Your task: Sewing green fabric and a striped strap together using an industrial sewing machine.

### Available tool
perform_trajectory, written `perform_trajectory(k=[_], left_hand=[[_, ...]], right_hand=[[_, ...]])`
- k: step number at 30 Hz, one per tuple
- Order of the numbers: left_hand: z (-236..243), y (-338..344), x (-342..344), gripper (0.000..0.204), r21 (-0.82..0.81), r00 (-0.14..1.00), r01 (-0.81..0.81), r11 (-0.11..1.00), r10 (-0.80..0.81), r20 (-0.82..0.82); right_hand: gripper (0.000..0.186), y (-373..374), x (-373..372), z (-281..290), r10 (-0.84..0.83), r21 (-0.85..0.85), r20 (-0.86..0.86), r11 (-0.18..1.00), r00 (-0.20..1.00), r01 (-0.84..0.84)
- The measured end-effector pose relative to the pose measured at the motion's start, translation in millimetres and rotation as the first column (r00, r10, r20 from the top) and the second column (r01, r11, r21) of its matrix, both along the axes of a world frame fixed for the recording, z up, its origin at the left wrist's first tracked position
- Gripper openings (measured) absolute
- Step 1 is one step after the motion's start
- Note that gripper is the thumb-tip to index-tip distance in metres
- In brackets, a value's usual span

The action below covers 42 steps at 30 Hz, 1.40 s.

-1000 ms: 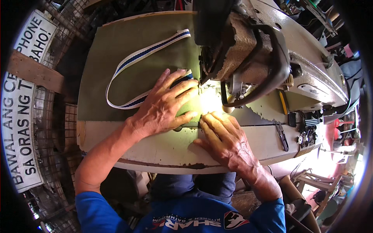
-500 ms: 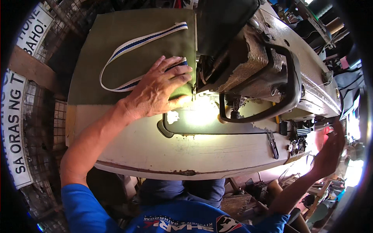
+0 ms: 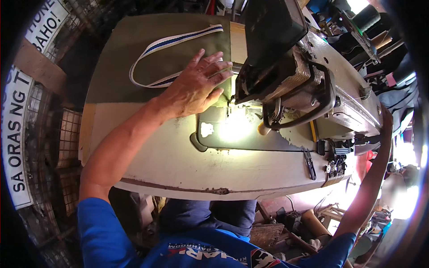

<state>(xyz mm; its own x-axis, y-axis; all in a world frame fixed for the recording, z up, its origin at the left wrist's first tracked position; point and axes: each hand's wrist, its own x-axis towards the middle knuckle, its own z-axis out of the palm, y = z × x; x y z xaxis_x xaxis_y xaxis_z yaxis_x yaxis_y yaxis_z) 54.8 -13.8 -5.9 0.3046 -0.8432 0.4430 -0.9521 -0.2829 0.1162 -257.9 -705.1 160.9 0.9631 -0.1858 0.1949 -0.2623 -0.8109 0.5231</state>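
Observation:
An olive-green cloth panel [image 3: 118, 58] lies on the sewing machine table, its right edge alongside the needle area. On it is a looped white webbing strap [image 3: 176, 40] with a blue stripe; part of its lower run is hidden under my left hand [image 3: 199, 87]. That hand rests palm down with fingers spread, pressing the strap and cloth just left of the presser foot [image 3: 229, 107]. My right hand [image 3: 385, 123] is at the far right end of the sewing machine [image 3: 328, 53]. Its fingers are hidden or lost in glare there.
A bright lamp spot falls on the metal bed plate [image 3: 268, 136]. Thread snips [image 3: 309, 164] and a bobbin winder [image 3: 336, 163] sit on the table's right part. A wire mesh wall with white signs [image 3: 18, 138] stands at left. Thread cones [image 3: 366, 18] are at the upper right.
My right hand has moved forward to the right end of the machine. My left hand stays on the strap and cloth, its fingers slightly more spread. The whole view has shifted a little.

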Motion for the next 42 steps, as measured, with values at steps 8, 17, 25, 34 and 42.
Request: perform_trajectory(k=[8, 17, 25, 34, 42], left_hand=[[-10.8, 1.6, 7.8, 0.030, 0.067, 0.982, 0.121, 0.990, -0.109, -0.155], [-16.3, 7.4, -18.3, 0.036, 0.018, 0.993, -0.089, 0.996, 0.088, 0.081], [31.5, 71.1, -20.4, 0.041, 0.534, 0.833, -0.534, 0.655, 0.516, 0.200], [66.6, 111.3, -30.2, 0.029, 0.432, 0.925, -0.357, 0.829, 0.379, 0.036], [75.9, 136.5, -23.3, 0.029, 0.262, 0.899, -0.109, 0.959, 0.208, -0.385]], right_hand=[[0.049, 99.6, -22.2, -62.7, -0.337, 0.530, 0.700, 0.836, 0.630, -0.142], [0.055, 17.4, -31.7, -28.0, 0.057, 0.399, 0.351, 0.894, 0.935, -0.204], [0.044, 80.0, -11.7, -47.5, -0.191, 0.635, 0.706, 0.596, 0.681, -0.491], [0.038, 258.0, -13.3, -73.0, -0.419, 0.437, 0.868, 0.899, 0.265, -0.010], [0.030, 431.2, -31.8, -161.5, -0.132, 0.492, 0.344, 0.869, 0.930, -0.059]])
